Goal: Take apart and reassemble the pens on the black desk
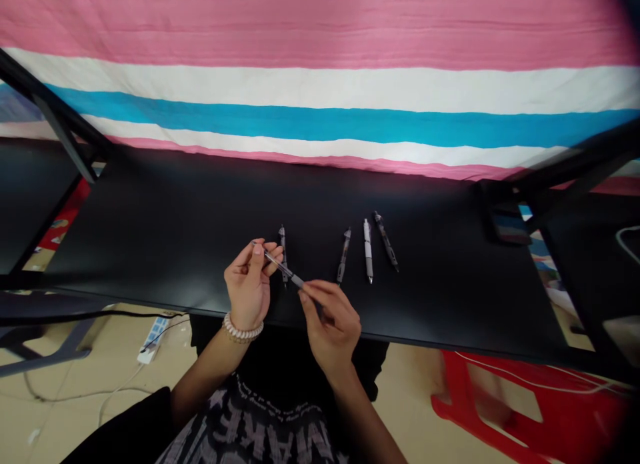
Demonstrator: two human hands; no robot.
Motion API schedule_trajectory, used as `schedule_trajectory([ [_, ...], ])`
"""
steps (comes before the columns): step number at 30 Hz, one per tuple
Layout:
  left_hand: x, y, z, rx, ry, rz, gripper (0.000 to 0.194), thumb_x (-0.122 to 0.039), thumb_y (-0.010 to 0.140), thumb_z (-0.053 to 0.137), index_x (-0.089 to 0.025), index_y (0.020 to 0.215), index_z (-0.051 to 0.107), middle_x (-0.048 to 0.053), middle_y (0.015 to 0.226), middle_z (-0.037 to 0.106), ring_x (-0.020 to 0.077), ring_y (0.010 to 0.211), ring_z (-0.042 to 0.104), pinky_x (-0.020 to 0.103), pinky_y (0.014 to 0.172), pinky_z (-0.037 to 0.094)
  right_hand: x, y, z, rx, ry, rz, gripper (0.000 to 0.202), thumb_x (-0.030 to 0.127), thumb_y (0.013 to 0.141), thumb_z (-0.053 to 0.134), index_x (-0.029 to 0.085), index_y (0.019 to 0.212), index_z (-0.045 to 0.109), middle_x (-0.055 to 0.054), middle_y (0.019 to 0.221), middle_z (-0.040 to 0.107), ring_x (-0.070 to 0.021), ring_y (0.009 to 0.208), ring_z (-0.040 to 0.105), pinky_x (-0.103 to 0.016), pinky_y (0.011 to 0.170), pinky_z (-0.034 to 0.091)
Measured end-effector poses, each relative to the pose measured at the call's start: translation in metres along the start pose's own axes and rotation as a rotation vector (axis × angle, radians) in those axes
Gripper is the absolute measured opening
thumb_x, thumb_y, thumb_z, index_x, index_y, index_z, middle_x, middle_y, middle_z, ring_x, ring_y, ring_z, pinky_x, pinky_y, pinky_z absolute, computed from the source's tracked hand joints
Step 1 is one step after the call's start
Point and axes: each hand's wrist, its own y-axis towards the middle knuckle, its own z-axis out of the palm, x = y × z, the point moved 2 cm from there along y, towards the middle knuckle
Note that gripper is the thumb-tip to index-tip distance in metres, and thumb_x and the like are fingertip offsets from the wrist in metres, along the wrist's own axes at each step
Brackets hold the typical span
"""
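Both hands hold one pen [281,269] with a clear barrel and a grey grip, slanting above the near part of the black table. My left hand [248,284] pinches its upper left end between thumb and fingers. At the lower right end, the fingers of my right hand [331,323] close around the tip. Behind the held pen lies a dark pen [283,241], partly hidden by it. To the right are another dark pen [344,256], a white pen with a grey grip [368,249] and a dark grey pen [387,241].
The black table [175,211] ends at a striped cloth [320,91]. A dark phone-like object [511,225] rests at the right by a metal frame. Below are a red plastic stool [565,411], a power strip [155,336] and cables on the floor.
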Motion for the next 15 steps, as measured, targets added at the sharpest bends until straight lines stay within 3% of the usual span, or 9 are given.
schedule_trajectory([
  [2,0.001,0.000,0.000,0.010,-0.005,-0.011,0.029,-0.037,0.077,0.085,-0.016,0.094,0.074,0.007,0.089,0.079,0.0186,0.084,0.077,0.033,0.082,0.063,-0.001,-0.001,0.000,-0.018,-0.017,-0.020,0.020,0.024,0.088,0.073,0.024,0.107,0.077,-0.011,0.114,0.074,-0.0228,0.098,0.075,-0.039,0.084,0.066],
  [4,0.000,0.002,0.000,0.014,-0.013,-0.012,0.028,-0.036,0.077,0.085,-0.016,0.094,0.074,0.006,0.089,0.079,0.0184,0.084,0.077,0.033,0.082,0.063,-0.001,-0.002,0.000,-0.007,-0.039,-0.012,0.026,0.023,0.090,0.072,0.023,0.116,0.074,-0.009,0.107,0.076,-0.0204,0.090,0.077,-0.036,0.079,0.067],
  [6,-0.001,0.005,-0.003,-0.012,-0.022,0.003,0.027,-0.035,0.078,0.085,-0.016,0.094,0.075,0.006,0.089,0.079,0.0175,0.083,0.077,0.032,0.083,0.063,0.002,-0.002,-0.005,-0.062,-0.114,-0.101,0.022,0.018,0.092,0.069,0.024,0.112,0.076,-0.005,0.094,0.079,-0.0184,0.079,0.077,-0.033,0.074,0.068],
  [9,-0.004,0.009,-0.007,-0.068,-0.022,0.027,0.026,-0.034,0.078,0.084,-0.016,0.094,0.074,0.006,0.090,0.079,0.0162,0.083,0.077,0.032,0.085,0.062,0.010,-0.003,-0.011,-0.158,-0.236,-0.308,0.023,0.013,0.090,0.070,0.027,0.105,0.078,-0.004,0.095,0.080,-0.0198,0.082,0.078,-0.035,0.077,0.069],
  [15,0.001,-0.001,-0.002,0.000,-0.031,-0.040,0.027,-0.036,0.079,0.084,-0.016,0.095,0.074,0.006,0.091,0.079,0.0166,0.084,0.078,0.030,0.083,0.063,0.008,-0.005,-0.005,-0.144,-0.250,-0.399,0.029,0.010,0.092,0.067,0.029,0.112,0.077,-0.005,0.102,0.080,-0.0203,0.084,0.078,-0.036,0.076,0.069],
])
